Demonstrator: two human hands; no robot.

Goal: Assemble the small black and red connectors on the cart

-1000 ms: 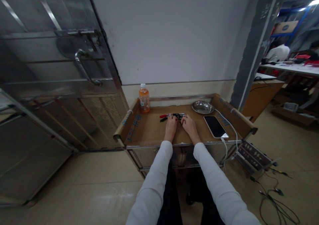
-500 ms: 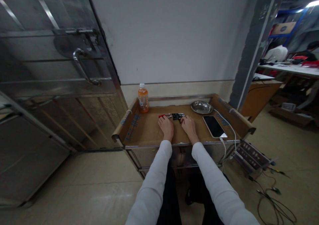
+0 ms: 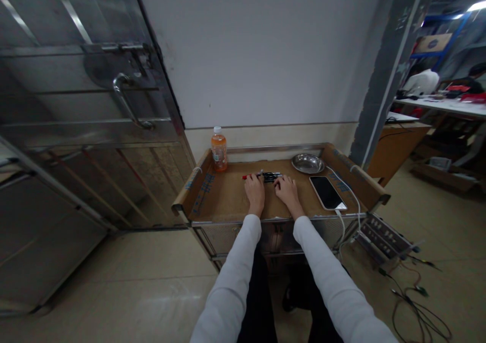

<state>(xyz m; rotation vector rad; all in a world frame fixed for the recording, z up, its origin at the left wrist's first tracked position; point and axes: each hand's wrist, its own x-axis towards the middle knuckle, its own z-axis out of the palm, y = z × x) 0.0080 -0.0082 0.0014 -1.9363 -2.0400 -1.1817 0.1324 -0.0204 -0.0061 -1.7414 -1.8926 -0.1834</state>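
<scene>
Pens: a small group of slim black and red pens (image 3: 271,177), lying on the middle of the surface, red end at the left; their number cannot be told.
Left hand: the bare left hand (image 3: 255,191), palm down, fingertips at the red end of the pens; whether the fingers are closed on one cannot be told.
Right hand: the bare right hand (image 3: 287,191), fingers curled, at the right end of the pens and apart from the left hand; its grip is likewise unclear.
Surface: brown cardboard lining with blue writing and raised sides (image 3: 224,201), beneath the pens.
Dish: a shallow, round, shiny metal dish (image 3: 308,164), right of the pens and farther back.
Phone: a dark-screened phone with a pale rim (image 3: 327,193), right of the pens and nearer the front edge, a white cable (image 3: 354,195) beside it.
Bottle: an upright clear plastic bottle of orange liquid with a white cap (image 3: 219,153), left of the pens and farther back.
Wall: a plain grey wall (image 3: 266,54), behind the pens.
Door: a metal door with a curved handle (image 3: 91,105), far left of the pens.
</scene>
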